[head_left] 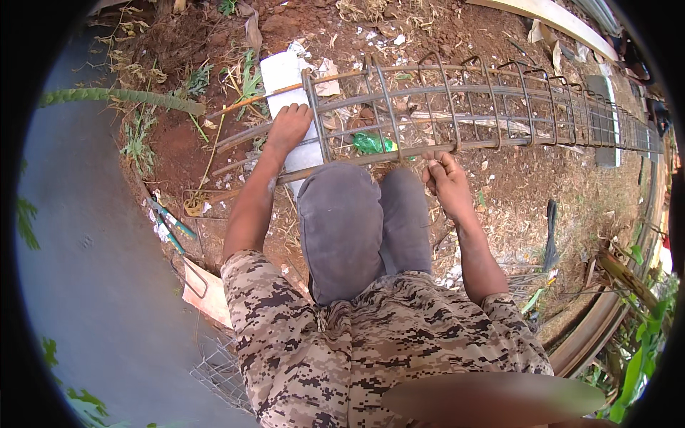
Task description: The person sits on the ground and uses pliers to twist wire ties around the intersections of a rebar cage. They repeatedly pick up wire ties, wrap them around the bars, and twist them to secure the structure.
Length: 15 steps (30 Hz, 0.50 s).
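A long rebar cage (457, 146) stretches from the left across to the far right, its lengthwise bars ringed by several square stirrups (389, 107). My left hand (290, 128) is over the cage's left end, fingers curled around a lengthwise bar beside the first stirrup (314, 114). A pale flat slab (282, 71) lies under that end. At the cage's near bar, right of my knees, my right hand (449, 182) has its fingers bent and pinched together. Whatever it pinches is too small to make out.
Cutters with teal handles (171, 221) lie left, near a grey wall-like surface (107, 250). A crushed green plastic bottle (372, 143) sits beneath the cage. A dark bundle of wire (551, 235) lies right on straw-strewn soil. Another support block (606, 121) stands under the cage further right.
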### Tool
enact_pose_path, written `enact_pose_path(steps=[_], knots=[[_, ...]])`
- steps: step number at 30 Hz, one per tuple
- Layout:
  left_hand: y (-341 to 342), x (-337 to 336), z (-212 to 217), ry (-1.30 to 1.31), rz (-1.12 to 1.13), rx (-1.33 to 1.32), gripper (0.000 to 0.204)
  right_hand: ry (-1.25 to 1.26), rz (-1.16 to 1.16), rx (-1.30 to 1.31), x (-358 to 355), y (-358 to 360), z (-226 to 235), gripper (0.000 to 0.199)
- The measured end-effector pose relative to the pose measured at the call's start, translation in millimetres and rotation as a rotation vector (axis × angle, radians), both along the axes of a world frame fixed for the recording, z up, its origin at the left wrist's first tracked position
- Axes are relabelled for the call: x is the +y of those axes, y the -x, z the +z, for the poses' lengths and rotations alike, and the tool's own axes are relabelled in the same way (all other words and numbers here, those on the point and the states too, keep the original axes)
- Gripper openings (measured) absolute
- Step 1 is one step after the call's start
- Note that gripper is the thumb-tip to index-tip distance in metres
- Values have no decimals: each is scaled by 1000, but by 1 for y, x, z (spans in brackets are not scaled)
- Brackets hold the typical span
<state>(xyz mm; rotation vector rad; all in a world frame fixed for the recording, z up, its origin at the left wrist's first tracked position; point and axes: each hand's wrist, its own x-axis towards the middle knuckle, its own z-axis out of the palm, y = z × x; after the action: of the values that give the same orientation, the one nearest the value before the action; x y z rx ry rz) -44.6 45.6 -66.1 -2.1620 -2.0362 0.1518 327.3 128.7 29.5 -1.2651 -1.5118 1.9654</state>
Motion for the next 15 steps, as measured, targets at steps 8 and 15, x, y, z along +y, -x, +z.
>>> enact_pose_path(steps=[8,15], knots=[[-3,2,23,-117,136,-302,27,-30,130,-77,-3,2,-4,27],[5,34,69,49,247,-359,31,100,148,-111,1,29,15,35]])
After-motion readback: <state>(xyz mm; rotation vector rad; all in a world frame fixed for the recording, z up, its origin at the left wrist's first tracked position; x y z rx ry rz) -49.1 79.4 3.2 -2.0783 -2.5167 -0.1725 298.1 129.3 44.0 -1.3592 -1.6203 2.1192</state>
